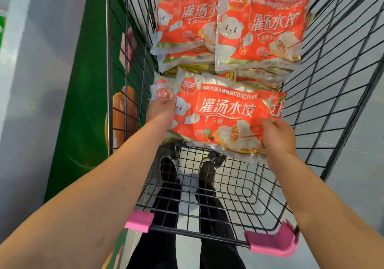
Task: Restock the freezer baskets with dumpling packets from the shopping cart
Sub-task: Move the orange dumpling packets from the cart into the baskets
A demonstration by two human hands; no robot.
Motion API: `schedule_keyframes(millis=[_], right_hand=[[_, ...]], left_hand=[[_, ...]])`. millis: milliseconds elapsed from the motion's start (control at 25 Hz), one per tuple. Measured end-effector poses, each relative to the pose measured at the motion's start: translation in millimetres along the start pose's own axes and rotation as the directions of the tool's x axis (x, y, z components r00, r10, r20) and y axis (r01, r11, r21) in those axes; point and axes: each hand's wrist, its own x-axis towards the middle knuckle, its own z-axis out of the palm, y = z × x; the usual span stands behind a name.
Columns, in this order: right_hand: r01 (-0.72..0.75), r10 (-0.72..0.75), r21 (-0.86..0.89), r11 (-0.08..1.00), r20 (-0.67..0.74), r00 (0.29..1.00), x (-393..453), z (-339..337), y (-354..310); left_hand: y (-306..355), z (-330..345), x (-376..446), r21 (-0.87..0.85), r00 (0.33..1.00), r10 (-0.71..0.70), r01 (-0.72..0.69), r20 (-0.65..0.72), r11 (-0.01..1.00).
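Note:
Both my arms reach into a black wire shopping cart (324,86). A red dumpling packet (220,119) lies on top of the near pile. My left hand (160,111) grips its left edge, and my right hand (276,135) pinches its lower right corner. More red packets lie under it. Two further stacks of dumpling packets sit farther in, one at the back left (187,19) and one at the back right (261,30). No freezer basket is in view.
The cart's near rim carries pink plastic corner caps (272,241). A green freezer cabinet side (83,102) with food pictures stands close on the left. My legs and shoes (207,171) show through the cart's mesh. Grey floor lies to the right.

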Motion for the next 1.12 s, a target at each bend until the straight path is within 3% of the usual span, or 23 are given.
schedule_keyframes(millis=[200, 480, 680, 840, 1120], right_hand=[[0.101, -0.1, 0.029, 0.994, -0.032, 0.994, -6.7, -3.5, -19.9], [0.191, -0.191, 0.002, 0.982, 0.021, 0.981, -63.8, -65.7, -66.6], [0.245, -0.252, 0.06, 0.968, 0.191, 0.949, -133.0, -84.6, -99.5], [0.347, -0.341, 0.042, 0.937, 0.336, 0.878, -180.4, -75.3, -118.0], [0.521, -0.433, 0.036, 0.853, 0.607, 0.666, -292.9, -4.0, -132.8]], left_hand=[[-9.6, -14.5, -20.2, -0.084, 1.0, 0.029, -0.03, -0.009, 0.996], [5.6, -69.3, -123.0, -0.129, 0.98, 0.177, -0.187, -0.087, 0.974], [4.7, -120.7, -201.2, -0.15, 0.949, 0.188, -0.231, -0.254, 0.961], [-34.2, -167.5, -237.5, -0.222, 0.923, 0.116, -0.208, -0.368, 0.952], [-128.4, -258.2, -300.9, -0.427, 0.84, -0.054, -0.218, -0.54, 0.878]])
